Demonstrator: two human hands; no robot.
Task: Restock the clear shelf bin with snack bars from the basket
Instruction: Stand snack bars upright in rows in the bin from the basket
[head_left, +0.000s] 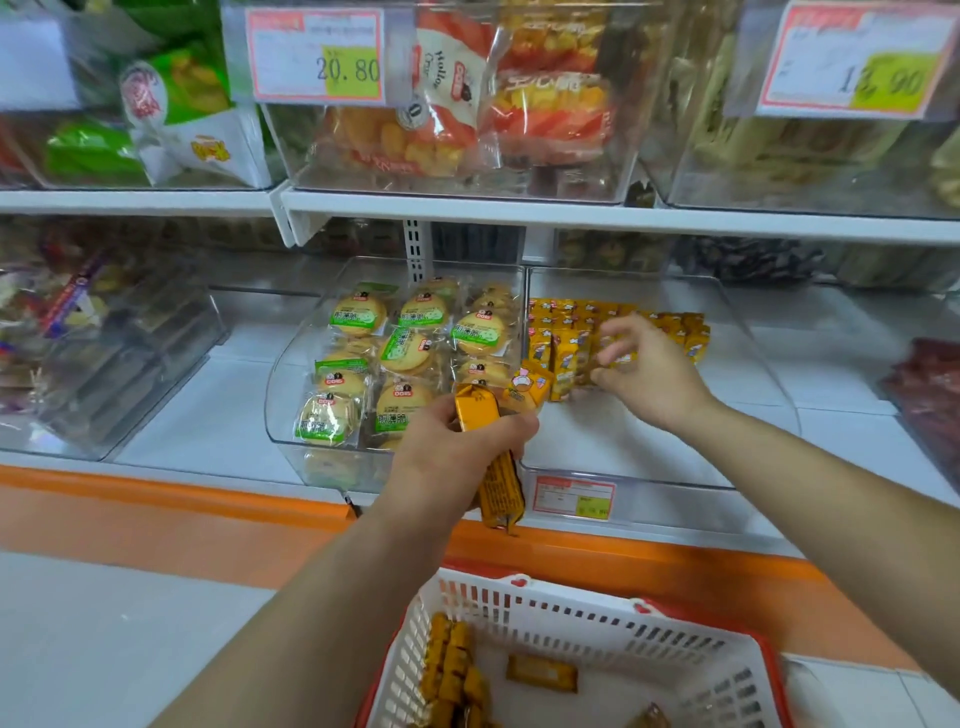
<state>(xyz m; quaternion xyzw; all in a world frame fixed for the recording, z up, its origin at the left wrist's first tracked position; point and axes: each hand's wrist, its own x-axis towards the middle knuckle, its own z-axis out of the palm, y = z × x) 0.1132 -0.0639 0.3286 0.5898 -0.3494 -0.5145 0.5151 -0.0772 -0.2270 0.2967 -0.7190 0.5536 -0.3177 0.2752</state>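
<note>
The clear shelf bin (727, 457) on the lower shelf holds rows of yellow-orange snack bars (566, 338) standing at its back left. My right hand (644, 364) is inside the bin, fingers curled and pinching a bar at the row's front. My left hand (457, 452) hovers at the bin's front left corner and grips a bunch of orange bars (496, 467) that stick out above and below the fist. A white basket with a red rim (582, 613) sits below, with several more bars (452, 670) lying along its left side and floor.
Left of the target bin stands a clear bin of round biscuits in green-labelled packs (405, 353). The upper shelf (467, 208) carries bins of snack bags with price tags. An orange ledge (208, 499) runs under the lower shelf. Another clear bin (104, 338) is at far left.
</note>
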